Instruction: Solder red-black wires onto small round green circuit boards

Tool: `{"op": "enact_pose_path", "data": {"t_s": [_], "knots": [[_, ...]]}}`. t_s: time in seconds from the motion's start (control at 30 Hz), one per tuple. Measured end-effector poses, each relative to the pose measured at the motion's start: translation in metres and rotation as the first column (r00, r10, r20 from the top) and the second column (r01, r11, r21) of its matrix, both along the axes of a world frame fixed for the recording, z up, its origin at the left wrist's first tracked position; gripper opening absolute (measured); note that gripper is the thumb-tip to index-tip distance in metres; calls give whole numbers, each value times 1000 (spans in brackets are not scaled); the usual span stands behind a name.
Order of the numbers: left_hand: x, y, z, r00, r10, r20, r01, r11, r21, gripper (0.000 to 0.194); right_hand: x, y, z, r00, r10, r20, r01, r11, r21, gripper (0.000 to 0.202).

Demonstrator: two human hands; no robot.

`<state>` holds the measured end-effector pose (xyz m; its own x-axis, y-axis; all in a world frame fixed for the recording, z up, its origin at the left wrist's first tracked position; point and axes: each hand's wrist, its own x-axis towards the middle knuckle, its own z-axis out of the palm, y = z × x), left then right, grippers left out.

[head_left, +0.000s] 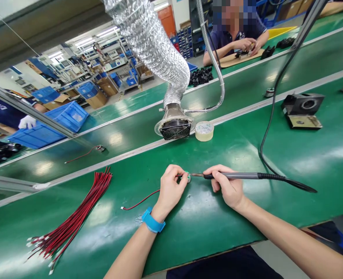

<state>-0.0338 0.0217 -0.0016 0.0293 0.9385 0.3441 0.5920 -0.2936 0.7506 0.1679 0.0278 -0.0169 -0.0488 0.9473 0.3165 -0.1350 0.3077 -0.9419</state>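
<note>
My left hand (173, 186), with a blue band on its wrist, pinches a red-and-black wire (142, 200) at a small round part with a green face (188, 177). The wire trails left to a white connector on the green bench. My right hand (228, 186) is closed round a grey soldering iron (247, 176). Its tip points left and meets or nearly meets the round part; contact is too small to tell. A bundle of red and black wires (84, 209) lies at the left.
A fan nozzle (175, 128) on a silver duct (156, 50) hangs ahead, beside a tape roll (204, 131). A soldering stand (303, 110) sits at right. Beyond the rail, a conveyor (124, 131) carries small parts. Other people work across it, near a blue crate (52, 128).
</note>
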Motion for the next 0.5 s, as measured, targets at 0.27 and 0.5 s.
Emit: {"op": "enact_pose_path", "data": {"t_s": [0.27, 0.5], "knots": [[1, -1, -1, 1000, 10, -16, -10, 1000, 20, 17, -2, 1, -1, 999, 29, -13, -30, 999, -44, 30], [1, 0, 0, 1000, 12, -20, -12, 1000, 26, 16, -4, 0, 5, 999, 9, -35, -11, 998, -58, 31]]}}
